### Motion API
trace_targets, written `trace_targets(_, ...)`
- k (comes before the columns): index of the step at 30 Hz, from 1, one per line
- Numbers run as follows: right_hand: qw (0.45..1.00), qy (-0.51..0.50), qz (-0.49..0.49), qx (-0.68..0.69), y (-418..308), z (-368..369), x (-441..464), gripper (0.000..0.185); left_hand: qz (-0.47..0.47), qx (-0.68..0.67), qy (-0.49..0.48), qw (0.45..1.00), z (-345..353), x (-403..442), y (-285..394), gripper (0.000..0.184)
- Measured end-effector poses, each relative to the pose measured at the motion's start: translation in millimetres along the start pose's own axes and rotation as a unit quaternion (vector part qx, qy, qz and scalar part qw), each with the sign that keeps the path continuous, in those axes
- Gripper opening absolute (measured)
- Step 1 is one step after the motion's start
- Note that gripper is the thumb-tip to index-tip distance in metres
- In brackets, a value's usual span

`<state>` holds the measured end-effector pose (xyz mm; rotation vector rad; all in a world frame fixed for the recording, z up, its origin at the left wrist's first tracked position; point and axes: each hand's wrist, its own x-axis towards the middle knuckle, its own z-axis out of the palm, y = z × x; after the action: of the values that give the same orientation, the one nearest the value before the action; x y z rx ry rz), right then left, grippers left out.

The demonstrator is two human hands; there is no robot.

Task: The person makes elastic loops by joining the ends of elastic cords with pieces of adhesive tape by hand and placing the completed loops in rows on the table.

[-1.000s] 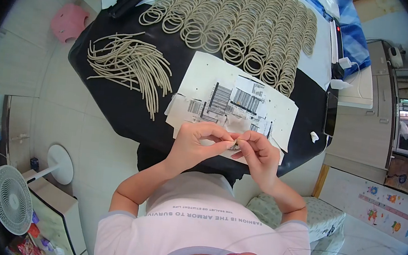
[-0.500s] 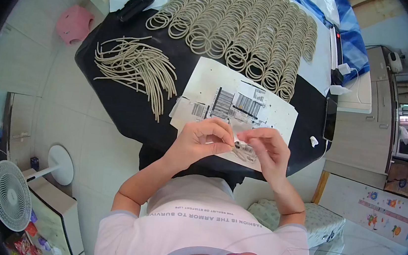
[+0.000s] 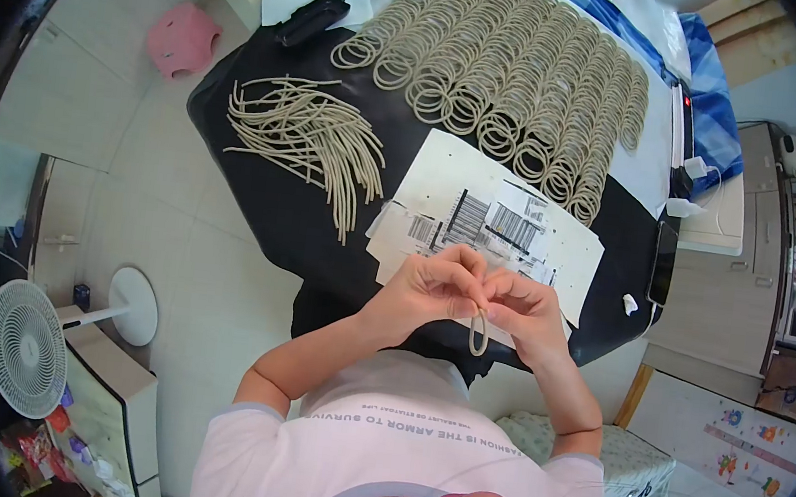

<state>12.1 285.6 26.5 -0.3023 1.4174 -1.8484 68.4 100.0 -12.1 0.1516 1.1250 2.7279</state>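
Note:
My left hand [image 3: 427, 295] and my right hand [image 3: 522, 310] meet fingertip to fingertip above the front of a white card [image 3: 445, 171] with barcode labels. Both are closed in a pinch on a beige cord [image 3: 479, 339], bent into a narrow loop that hangs below the fingers. Its ends are hidden between my fingertips. To the left on the black cloth lies a loose pile of straight beige cords [image 3: 317, 138]. Beyond the card, rows of overlapping beige cord rings [image 3: 503, 75] cover the back of the table.
A black case [image 3: 312, 19] sits at the back left. On the right are a phone [image 3: 663, 262], a white scrap [image 3: 630, 305] and a power strip [image 3: 684, 133]. The black cloth [image 3: 257, 205] drapes over the table's edge. A fan [image 3: 26, 348] and a pink stool [image 3: 183, 40] stand to the left.
My hands have come together at the fingertips, and the cord now hangs as a loop below them. The whole view has shifted, with the table moving right and slightly down.

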Motion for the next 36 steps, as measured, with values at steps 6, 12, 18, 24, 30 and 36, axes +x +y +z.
trace_targets(6,1.0,0.009,-0.004,-0.023,-1.6,-5.6,1.6,0.005,0.043,0.055,0.027,0.997,2.5,1.9,5.0,0.02)
trace_targets(12,0.956,0.193,-0.133,-0.179,-43.7,-59.9,14.7,0.004,0.285,0.581,0.243,0.723,-34.7,-7.1,62.7,0.032)
trace_targets(18,0.856,0.373,-0.188,-0.305,-92.9,-175.1,44.9,0.024,0.202,0.737,0.323,0.558,-90.4,-27.2,102.9,0.026)
trace_targets(24,0.794,0.417,-0.181,-0.404,-102.1,-271.3,94.5,0.028,0.205,0.711,0.337,0.582,-114.0,-22.0,95.7,0.017)
trace_targets(30,0.743,0.414,-0.14,-0.508,-103.5,-306.7,115.6,0.03,0.217,0.685,0.331,0.612,-117.0,-21.6,97.1,0.01)
trace_targets(36,0.683,0.464,-0.197,-0.529,-104.8,-289.7,112.7,0.027,0.225,0.686,0.332,0.608,-123.9,-22.3,96.3,0.011)
